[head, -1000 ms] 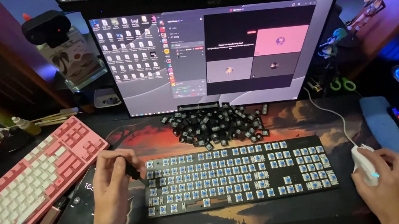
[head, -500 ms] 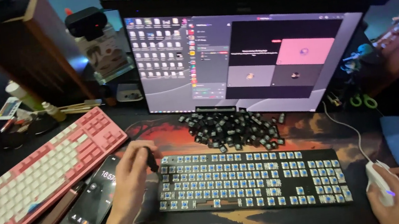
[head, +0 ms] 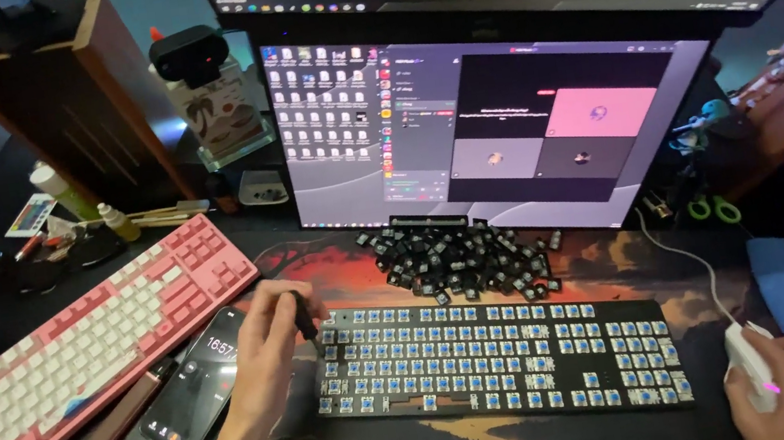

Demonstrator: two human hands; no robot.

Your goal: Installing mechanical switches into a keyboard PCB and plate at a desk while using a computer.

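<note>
Black keyboard stripped of keycaps, blue switches bare, small dark tool, perhaps a puller, white mouse

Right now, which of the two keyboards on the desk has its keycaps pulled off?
The black keyboard in front of the monitor: its blue switches are bare. The pink keyboard to its left has all its caps. The left hand holds a dark tool at the black one's corner.

Two hands at a stripped keyboard

At lower centre, the left hand pinches a thin dark tool at the black keyboard's left edge; the right hand, lower right, covers a white mouse. Loose black keycaps lie piled below the monitor.
</note>
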